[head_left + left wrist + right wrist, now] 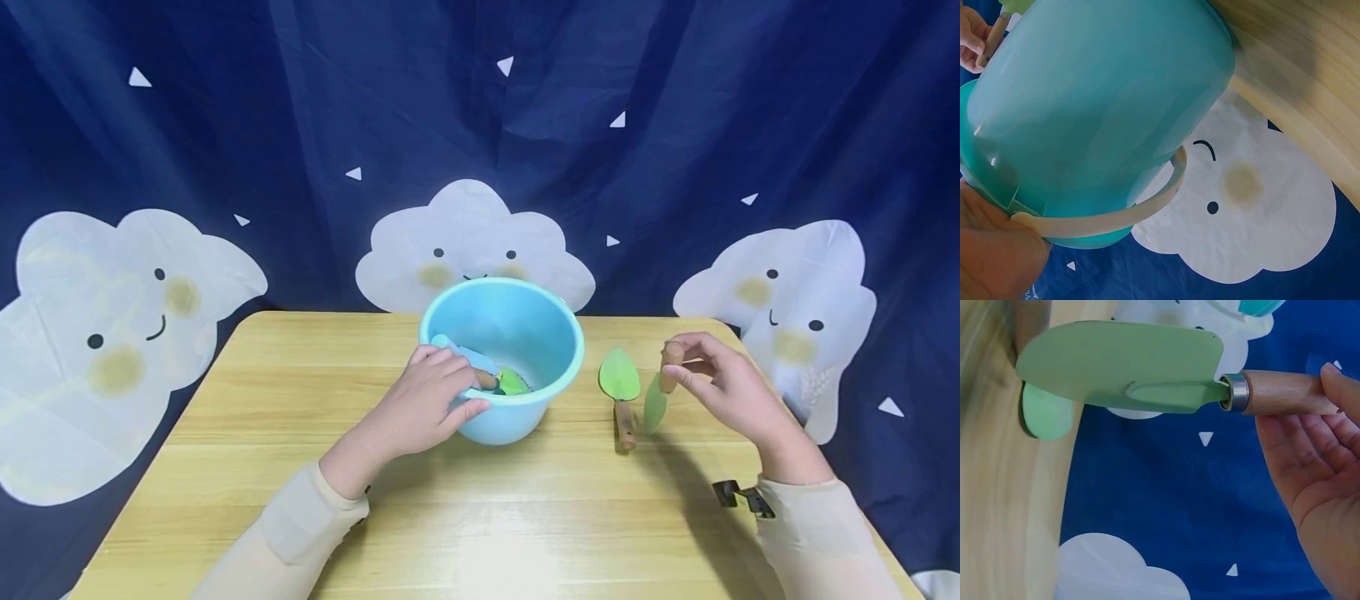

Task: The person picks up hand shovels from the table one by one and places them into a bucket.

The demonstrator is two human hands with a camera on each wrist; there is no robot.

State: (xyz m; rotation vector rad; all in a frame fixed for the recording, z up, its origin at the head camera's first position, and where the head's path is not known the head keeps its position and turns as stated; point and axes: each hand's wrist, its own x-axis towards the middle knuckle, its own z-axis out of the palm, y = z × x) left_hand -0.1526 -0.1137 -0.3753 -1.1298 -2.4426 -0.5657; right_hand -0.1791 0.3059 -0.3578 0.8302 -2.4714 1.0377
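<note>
A light blue bucket (504,423) stands on the table, tilted a little. My left hand (426,402) grips its near left rim, fingers over the edge and thumb outside. Inside the bucket are a brown wooden handle (484,380), a bright green piece (513,382) and a blue piece; their lower parts are hidden. With thumb and fingers my right hand (726,382) holds a green hand trowel (1129,365) by its wooden handle, blade pointing down over the table. Beside it a second green trowel (619,377) lies on the tabletop, handle toward me.
The pale wooden table (300,367) ends at a dark blue curtain (420,100) printed with white clouds and triangles. A cream carrying handle (1104,223) hangs along the bucket's outer side in the left wrist view.
</note>
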